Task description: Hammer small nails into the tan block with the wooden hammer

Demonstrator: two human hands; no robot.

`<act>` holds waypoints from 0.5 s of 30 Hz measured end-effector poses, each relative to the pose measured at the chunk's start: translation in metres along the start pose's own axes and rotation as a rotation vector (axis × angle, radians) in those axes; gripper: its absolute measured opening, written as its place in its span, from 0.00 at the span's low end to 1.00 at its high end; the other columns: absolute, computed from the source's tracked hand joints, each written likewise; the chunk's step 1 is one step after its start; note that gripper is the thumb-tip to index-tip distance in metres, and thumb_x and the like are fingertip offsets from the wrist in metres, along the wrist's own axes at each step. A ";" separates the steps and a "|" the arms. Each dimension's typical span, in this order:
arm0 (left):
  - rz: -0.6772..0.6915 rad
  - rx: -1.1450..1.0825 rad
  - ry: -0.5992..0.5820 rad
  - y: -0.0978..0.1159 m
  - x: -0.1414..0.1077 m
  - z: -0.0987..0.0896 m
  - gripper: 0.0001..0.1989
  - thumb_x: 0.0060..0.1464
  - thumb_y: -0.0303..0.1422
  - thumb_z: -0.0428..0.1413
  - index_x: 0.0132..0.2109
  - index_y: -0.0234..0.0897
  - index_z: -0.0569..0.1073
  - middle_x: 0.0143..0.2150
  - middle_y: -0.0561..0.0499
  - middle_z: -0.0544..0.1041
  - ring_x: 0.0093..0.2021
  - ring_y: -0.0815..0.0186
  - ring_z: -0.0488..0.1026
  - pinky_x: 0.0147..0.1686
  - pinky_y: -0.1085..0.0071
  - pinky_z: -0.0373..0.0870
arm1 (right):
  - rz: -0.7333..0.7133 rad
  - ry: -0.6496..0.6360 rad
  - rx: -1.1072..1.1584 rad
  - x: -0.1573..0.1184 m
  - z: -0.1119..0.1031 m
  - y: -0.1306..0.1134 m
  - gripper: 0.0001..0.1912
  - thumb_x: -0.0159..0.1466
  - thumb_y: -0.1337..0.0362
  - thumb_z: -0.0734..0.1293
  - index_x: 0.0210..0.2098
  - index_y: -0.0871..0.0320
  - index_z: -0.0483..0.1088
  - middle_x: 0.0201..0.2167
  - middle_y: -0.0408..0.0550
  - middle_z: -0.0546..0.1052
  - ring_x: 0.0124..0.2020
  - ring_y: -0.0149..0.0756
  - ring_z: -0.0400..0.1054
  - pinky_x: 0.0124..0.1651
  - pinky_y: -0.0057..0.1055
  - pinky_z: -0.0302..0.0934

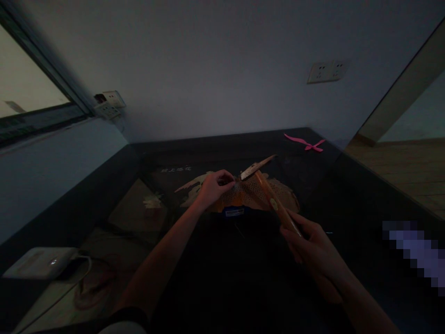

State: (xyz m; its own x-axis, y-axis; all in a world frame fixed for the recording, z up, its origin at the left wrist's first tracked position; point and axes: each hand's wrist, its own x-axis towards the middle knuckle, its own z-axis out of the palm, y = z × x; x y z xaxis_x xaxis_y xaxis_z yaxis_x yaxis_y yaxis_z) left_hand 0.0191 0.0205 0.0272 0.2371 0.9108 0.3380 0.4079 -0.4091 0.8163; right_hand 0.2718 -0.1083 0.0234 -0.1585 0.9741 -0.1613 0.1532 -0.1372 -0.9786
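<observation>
My right hand [309, 241] is wrapped round the wooden handle of a hammer [274, 199]. The hammer's metal head lies at the upper left end of the handle, close to the fingertips of my left hand [218, 183]. Those fingers are pinched together over a flat brown piece with many small holes and jagged, wing-like edges [283, 192]. Whatever sits between the fingertips is too small and dark to make out. At the piece's near edge is a blue strip with a pale label [234, 212].
A dark table [215, 278] stands against the wall. A pink ribbon [309, 144] lies at its back right. A white device with a cable [41, 262] rests at the front left. Wall sockets [327, 72] are above the table. Pale writing [176, 169] marks the tabletop.
</observation>
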 end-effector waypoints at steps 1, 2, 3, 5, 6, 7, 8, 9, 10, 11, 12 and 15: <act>0.004 0.003 -0.001 0.000 0.000 0.000 0.03 0.50 0.28 0.58 0.34 0.34 0.72 0.33 0.51 0.75 0.34 0.67 0.74 0.39 0.69 0.71 | -0.003 0.000 0.001 0.000 0.000 0.000 0.36 0.58 0.52 0.67 0.62 0.63 0.59 0.18 0.36 0.65 0.13 0.25 0.56 0.14 0.24 0.53; 0.007 0.005 -0.001 0.000 0.000 0.000 0.03 0.50 0.28 0.58 0.34 0.34 0.72 0.33 0.51 0.75 0.34 0.68 0.74 0.39 0.69 0.71 | -0.004 0.001 -0.001 0.000 0.001 -0.001 0.37 0.58 0.52 0.67 0.62 0.63 0.59 0.18 0.36 0.64 0.13 0.26 0.56 0.14 0.24 0.53; 0.008 0.007 0.000 0.001 0.000 0.000 0.03 0.50 0.28 0.58 0.33 0.34 0.72 0.33 0.51 0.75 0.34 0.68 0.74 0.39 0.70 0.71 | -0.004 -0.004 -0.003 -0.001 0.001 -0.002 0.37 0.58 0.52 0.67 0.62 0.63 0.59 0.17 0.36 0.64 0.13 0.26 0.56 0.14 0.25 0.53; 0.012 0.008 0.000 0.000 0.000 0.000 0.03 0.50 0.28 0.58 0.33 0.34 0.72 0.33 0.51 0.75 0.34 0.68 0.74 0.38 0.70 0.71 | 0.003 -0.010 -0.011 -0.001 0.002 -0.005 0.38 0.58 0.52 0.67 0.62 0.64 0.58 0.16 0.35 0.64 0.13 0.27 0.56 0.15 0.25 0.53; 0.018 0.011 0.001 0.000 -0.001 0.001 0.03 0.50 0.28 0.58 0.33 0.34 0.72 0.33 0.51 0.75 0.34 0.68 0.74 0.38 0.70 0.71 | 0.008 -0.007 -0.016 -0.002 0.003 -0.005 0.38 0.58 0.52 0.67 0.62 0.64 0.58 0.16 0.35 0.63 0.13 0.27 0.56 0.15 0.25 0.53; 0.028 0.016 0.001 0.000 -0.001 0.001 0.03 0.50 0.28 0.58 0.33 0.34 0.72 0.33 0.51 0.75 0.34 0.68 0.74 0.39 0.70 0.71 | 0.013 -0.002 -0.023 -0.002 0.003 -0.006 0.38 0.58 0.52 0.67 0.62 0.64 0.58 0.16 0.35 0.63 0.13 0.27 0.56 0.15 0.25 0.53; 0.036 0.022 0.002 -0.001 -0.001 0.001 0.02 0.50 0.28 0.58 0.33 0.34 0.72 0.33 0.51 0.76 0.34 0.68 0.74 0.39 0.69 0.71 | 0.014 0.006 -0.032 -0.002 0.003 -0.007 0.38 0.58 0.52 0.67 0.62 0.64 0.58 0.16 0.35 0.63 0.13 0.27 0.56 0.15 0.25 0.53; 0.043 0.025 0.004 -0.002 -0.001 0.001 0.02 0.50 0.28 0.58 0.33 0.34 0.72 0.32 0.51 0.76 0.34 0.68 0.74 0.39 0.69 0.71 | 0.013 0.017 -0.043 -0.002 0.003 -0.007 0.38 0.57 0.52 0.67 0.62 0.64 0.59 0.16 0.35 0.64 0.13 0.28 0.57 0.15 0.25 0.53; 0.047 0.026 0.003 -0.003 -0.001 0.001 0.02 0.50 0.28 0.58 0.33 0.34 0.72 0.32 0.51 0.76 0.34 0.68 0.74 0.39 0.69 0.71 | 0.009 0.028 -0.057 -0.002 0.003 -0.008 0.37 0.58 0.52 0.67 0.62 0.64 0.59 0.16 0.36 0.64 0.14 0.28 0.57 0.15 0.25 0.53; 0.049 0.023 0.003 -0.004 -0.001 0.001 0.02 0.50 0.28 0.58 0.33 0.33 0.72 0.32 0.51 0.76 0.34 0.68 0.74 0.39 0.69 0.71 | -0.003 0.033 -0.069 -0.002 0.002 -0.010 0.37 0.58 0.52 0.67 0.61 0.64 0.60 0.16 0.36 0.64 0.14 0.27 0.57 0.15 0.24 0.53; 0.049 0.019 0.002 -0.005 -0.001 0.001 0.03 0.50 0.29 0.58 0.33 0.33 0.72 0.32 0.50 0.76 0.34 0.67 0.74 0.39 0.69 0.71 | -0.020 0.032 -0.083 -0.002 0.000 -0.013 0.36 0.58 0.53 0.67 0.61 0.63 0.60 0.17 0.36 0.64 0.14 0.27 0.57 0.15 0.24 0.53; 0.036 0.007 0.003 -0.009 0.000 0.002 0.04 0.50 0.29 0.58 0.34 0.33 0.73 0.33 0.50 0.76 0.34 0.67 0.74 0.39 0.69 0.72 | -0.087 0.029 -0.137 -0.005 -0.005 -0.031 0.32 0.58 0.54 0.68 0.59 0.60 0.63 0.17 0.36 0.63 0.14 0.26 0.57 0.14 0.23 0.53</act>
State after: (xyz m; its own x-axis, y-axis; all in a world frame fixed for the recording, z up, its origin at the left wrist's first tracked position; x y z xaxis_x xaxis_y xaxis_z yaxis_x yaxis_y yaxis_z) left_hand 0.0171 0.0237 0.0192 0.2494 0.8956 0.3684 0.4054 -0.4420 0.8002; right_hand 0.2728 -0.1079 0.0555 -0.1487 0.9863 -0.0712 0.2720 -0.0284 -0.9619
